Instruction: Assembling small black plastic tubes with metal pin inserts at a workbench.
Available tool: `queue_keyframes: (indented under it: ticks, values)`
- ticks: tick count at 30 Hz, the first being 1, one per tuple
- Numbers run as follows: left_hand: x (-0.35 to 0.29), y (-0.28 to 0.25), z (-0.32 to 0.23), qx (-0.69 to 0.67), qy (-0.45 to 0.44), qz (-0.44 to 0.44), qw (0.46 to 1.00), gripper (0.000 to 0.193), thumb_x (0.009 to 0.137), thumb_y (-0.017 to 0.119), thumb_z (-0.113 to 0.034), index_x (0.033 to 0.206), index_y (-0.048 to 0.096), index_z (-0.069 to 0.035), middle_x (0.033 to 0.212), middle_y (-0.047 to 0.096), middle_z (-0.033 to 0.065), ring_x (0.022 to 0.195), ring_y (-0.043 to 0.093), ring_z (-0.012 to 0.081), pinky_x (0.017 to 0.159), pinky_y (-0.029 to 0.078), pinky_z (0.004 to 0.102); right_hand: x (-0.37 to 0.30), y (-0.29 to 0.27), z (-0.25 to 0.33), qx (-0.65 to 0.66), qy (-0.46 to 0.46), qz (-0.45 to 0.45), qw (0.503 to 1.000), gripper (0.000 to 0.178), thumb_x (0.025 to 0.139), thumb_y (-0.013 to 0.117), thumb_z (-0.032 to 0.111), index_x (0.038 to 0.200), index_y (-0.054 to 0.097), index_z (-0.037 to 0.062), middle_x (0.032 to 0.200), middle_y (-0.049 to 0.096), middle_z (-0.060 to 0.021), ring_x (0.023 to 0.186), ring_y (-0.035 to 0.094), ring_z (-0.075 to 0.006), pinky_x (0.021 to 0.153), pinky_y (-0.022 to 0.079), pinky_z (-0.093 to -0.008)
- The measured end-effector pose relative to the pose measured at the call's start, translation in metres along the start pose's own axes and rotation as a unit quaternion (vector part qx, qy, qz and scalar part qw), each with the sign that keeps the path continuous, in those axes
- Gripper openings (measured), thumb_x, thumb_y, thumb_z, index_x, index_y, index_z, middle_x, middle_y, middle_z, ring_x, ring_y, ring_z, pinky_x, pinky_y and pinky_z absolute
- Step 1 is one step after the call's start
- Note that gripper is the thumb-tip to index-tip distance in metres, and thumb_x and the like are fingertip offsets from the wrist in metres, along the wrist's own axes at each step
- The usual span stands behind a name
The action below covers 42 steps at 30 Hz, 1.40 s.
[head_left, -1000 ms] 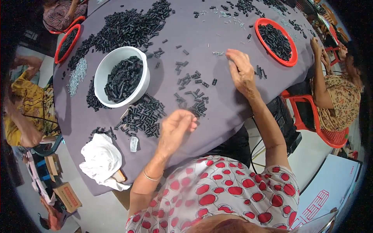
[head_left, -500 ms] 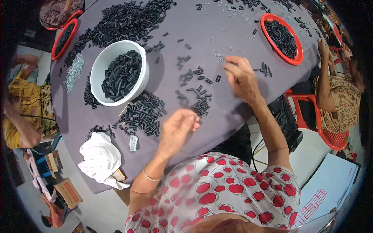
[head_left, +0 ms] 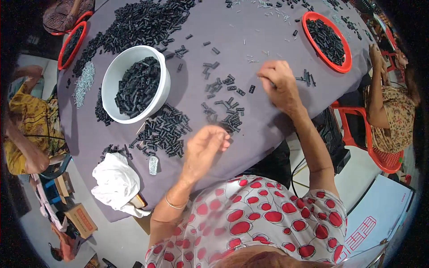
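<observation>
My left hand (head_left: 206,149) is curled in a pinch close to the near edge of the table, beside a loose cluster of small black plastic pieces (head_left: 232,120). Anything between its fingertips is too small or hidden to name. Farther right, my right hand (head_left: 280,85) bends over the cloth with thumb and fingers drawn together; what it may hold cannot be made out. Just beyond its fingertips lie small silvery pins (head_left: 253,58). A single black piece (head_left: 252,89) rests left of that hand, and a few longer black pieces (head_left: 308,77) lie to its right.
A white bowl (head_left: 166,85) full of black pieces stands left of centre. Red trays (head_left: 343,69) hold more. Heaps of black pieces (head_left: 147,27) and silvery pins (head_left: 84,85) cover the far left. A white cloth (head_left: 116,181) lies near left. Other people sit at both sides.
My right hand has curled its fingers inward and drawn back slightly from the silvery pins. The left hand stays in place.
</observation>
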<state>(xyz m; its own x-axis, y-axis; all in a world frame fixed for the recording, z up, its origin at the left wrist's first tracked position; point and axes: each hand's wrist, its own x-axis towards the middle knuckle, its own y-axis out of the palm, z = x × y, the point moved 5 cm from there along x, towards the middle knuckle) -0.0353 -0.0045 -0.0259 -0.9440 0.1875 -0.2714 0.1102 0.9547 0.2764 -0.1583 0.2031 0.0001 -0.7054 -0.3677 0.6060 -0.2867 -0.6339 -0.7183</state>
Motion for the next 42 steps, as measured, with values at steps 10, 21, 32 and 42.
queue_keyframes:
  ticks: [10,21,32,42]
  values:
    - [0.003,-0.001,-0.001,0.009,0.0,0.006,1.0,0.016,0.095,0.052,-0.013,0.098,0.058,0.001,0.092,0.063,0.0064,0.078,0.059,0.0098,0.071,0.05,0.024,-0.006,-0.016,-0.004,-0.002,0.049,-0.036,0.998,0.015,0.069,0.063,0.0,0.082,0.062,0.0074,0.079,0.055,-0.0085,0.077,0.053,-0.0282,0.069,0.044,-0.037]
    - [0.001,-0.001,-0.001,-0.003,-0.012,0.006,1.0,0.015,0.095,0.052,-0.012,0.099,0.058,0.001,0.093,0.063,0.0064,0.08,0.059,0.0097,0.074,0.05,0.0244,0.011,-0.007,-0.01,-0.077,0.026,0.024,0.996,0.007,0.07,0.064,0.006,0.075,0.061,0.0091,0.075,0.053,-0.0057,0.076,0.053,-0.0252,0.064,0.04,-0.0375]
    - [0.001,-0.001,-0.003,0.008,-0.012,0.004,1.0,0.015,0.095,0.052,-0.013,0.097,0.058,0.001,0.092,0.063,0.0062,0.079,0.059,0.0093,0.073,0.05,0.0242,0.006,-0.017,-0.014,-0.037,0.056,-0.047,0.997,0.009,0.068,0.067,0.007,0.073,0.06,0.0099,0.073,0.053,-0.0034,0.072,0.053,-0.0234,0.063,0.039,-0.0372]
    - [0.002,0.0,-0.003,0.006,-0.006,0.005,1.0,0.014,0.094,0.052,-0.011,0.097,0.058,0.001,0.092,0.063,0.0058,0.078,0.059,0.0086,0.072,0.05,0.0229,0.01,-0.004,-0.013,-0.085,0.034,0.025,0.995,0.008,0.071,0.066,0.009,0.076,0.061,0.0097,0.074,0.054,-0.0037,0.077,0.053,-0.0235,0.064,0.039,-0.0362]
